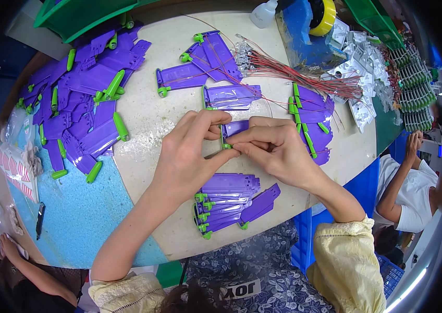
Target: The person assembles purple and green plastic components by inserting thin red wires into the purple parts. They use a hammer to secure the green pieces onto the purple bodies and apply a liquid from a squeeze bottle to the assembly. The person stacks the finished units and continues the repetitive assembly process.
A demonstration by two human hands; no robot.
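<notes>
My left hand (192, 148) and my right hand (278, 148) meet at mid-table over a purple plastic wing (238, 126) with a green end piece. The left fingers curl around its left edge, with thumb and forefinger at the green end. A pinch of my right thumb and fingers presses the near left corner; the fingertips hide what lies under them. Just beyond lies another purple wing (236, 95) with a thin red wire. Closer to me, several purple wings (231, 201) are stacked in a fan, green ends to the left.
A heap of purple wings (77, 99) covers the left side. More wings (195, 73) lie at the back, others (317, 130) at right. Red wires (304, 73) lie near white plastic parts (356, 68), a tape roll (325, 18) and a bottle (264, 14). Other people sit at both sides.
</notes>
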